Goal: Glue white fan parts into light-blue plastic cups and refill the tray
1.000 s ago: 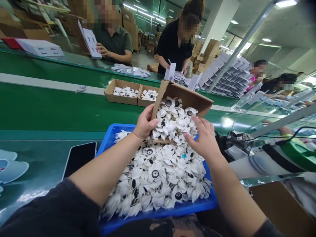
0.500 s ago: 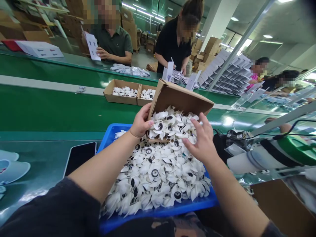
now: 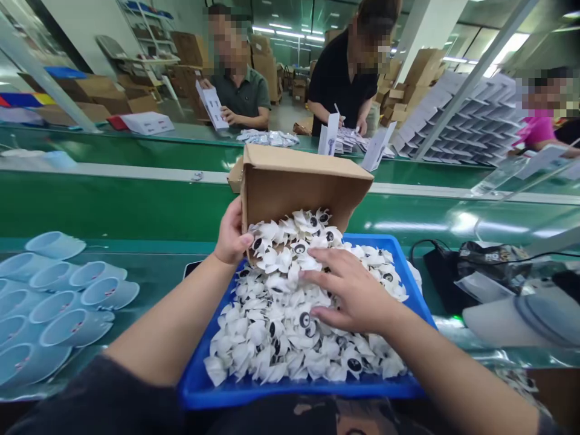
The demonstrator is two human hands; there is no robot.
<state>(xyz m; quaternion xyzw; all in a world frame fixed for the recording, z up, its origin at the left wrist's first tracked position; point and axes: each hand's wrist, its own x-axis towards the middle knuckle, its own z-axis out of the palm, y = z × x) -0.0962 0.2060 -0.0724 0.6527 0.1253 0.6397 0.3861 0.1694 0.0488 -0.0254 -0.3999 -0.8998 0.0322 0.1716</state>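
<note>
My left hand (image 3: 233, 234) grips the left side of a cardboard box (image 3: 301, 187), which is tilted with its mouth facing me over a blue tray (image 3: 240, 396). Small white fan blades (image 3: 290, 356) with black round hubs heap up in the tray, and more of them lie in the box's lower part and at its lip. My right hand (image 3: 348, 287) has its fingers spread and touches the white blades just in front of the box mouth. The box hides the tray's back left part.
Light-blue plastic cups (image 3: 67, 302) stand in rows on the left. A translucent bottle (image 3: 507, 317) and a black bag (image 3: 493, 260) lie on the right. Across the green conveyor (image 3: 181, 208), two people (image 3: 240, 90) handle white boxes and papers. Stacked white cartons (image 3: 462, 121) stand behind.
The box has tipped further, and fewer blades are inside it. My right hand has moved from the box's right edge down onto the blades. The view has turned left.
</note>
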